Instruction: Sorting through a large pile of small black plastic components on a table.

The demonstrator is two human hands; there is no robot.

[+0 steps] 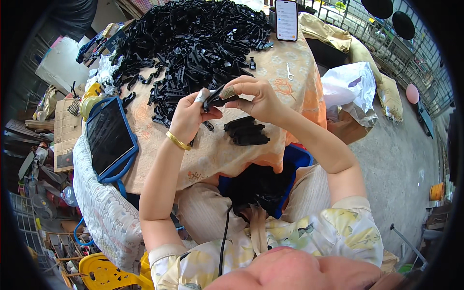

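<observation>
Over the near side of the cloth-covered table [159, 169], both my hands meet at a small, narrow black plastic piece [217, 99]. My left hand [187, 117], a gold bangle at its wrist and white tape on a finger, pinches one end. From the other side my right hand [262, 98] grips it, with tan tape round a finger. Fingers partly cover the piece, so its exact kind cannot be made out. Just below the right hand lies a neat group of long black pieces [245, 131]. Beyond both hands rises a large heap of similar black pieces [193, 43].
A lit phone [286, 20] stands at the far right. The blue-framed tablet [112, 137] leans at the table's left edge. Between my knees is a blue bin [300, 157] with black contents. White plastic bags [349, 84] sit right of the table; a white hook-shaped tool [290, 71] lies on it.
</observation>
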